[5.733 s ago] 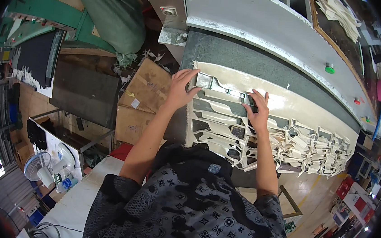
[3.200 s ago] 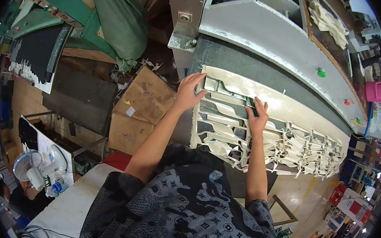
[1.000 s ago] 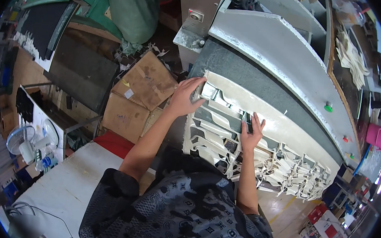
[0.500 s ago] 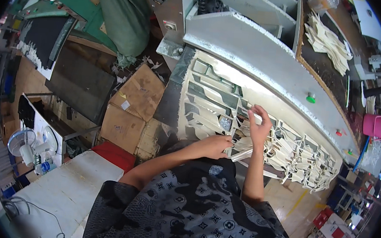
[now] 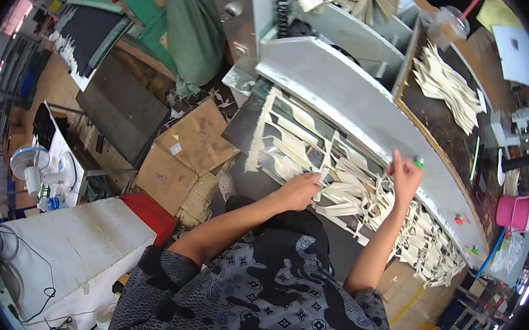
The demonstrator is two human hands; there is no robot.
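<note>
Near a brown cardboard box (image 5: pixel 192 133) left of center, we see the person's left hand (image 5: pixel 298 192) pinching the near edge of a cream, flexible sheet riddled with long cut-outs (image 5: pixel 339 191), which slants from mid-frame toward the lower right. Right of center, we find the right hand (image 5: pixel 406 176) loosely curled, gripping nothing visible, beside a round green button (image 5: pixel 419 161); we cannot tell whether they touch.

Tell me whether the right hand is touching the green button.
Cannot tell: in the head view, the right hand appears right beside the green button, with neither gap nor contact plainly visible.
</note>
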